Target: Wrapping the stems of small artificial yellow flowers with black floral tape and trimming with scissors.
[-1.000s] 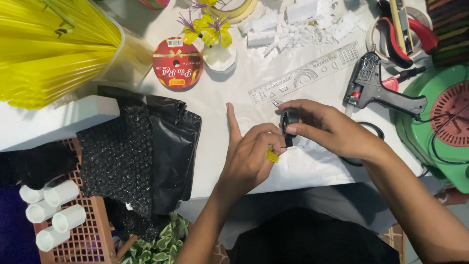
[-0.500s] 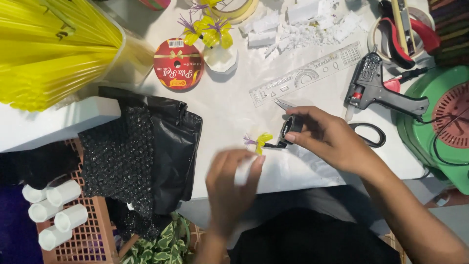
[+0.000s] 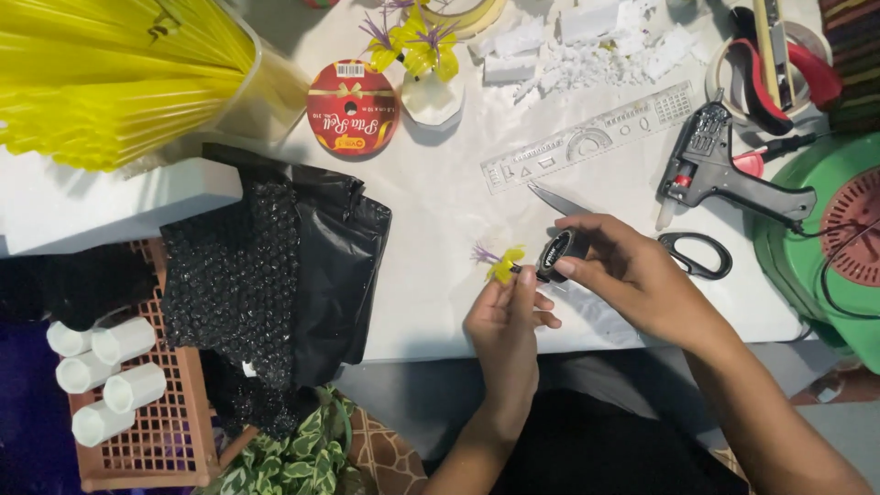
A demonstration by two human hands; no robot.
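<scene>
Small yellow flower (image 3: 503, 264) sits pinched in the left hand (image 3: 506, 323) above the white table's (image 3: 440, 229) near edge; the right hand (image 3: 632, 275) grips a black tape roll (image 3: 559, 254) beside it. Scissors (image 3: 642, 229) lie just behind, bare tabletop leftward.

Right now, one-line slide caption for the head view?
Left hand holds a small yellow flower; right hand holds a black tape roll against it.

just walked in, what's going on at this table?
A person is working on a small craft flower. The left hand pinches a tiny yellow and purple flower by its stem, while the right hand holds a small black tape roll right against it. Scissors, a black glue gun and a clear ruler lie on the white table behind.
</scene>
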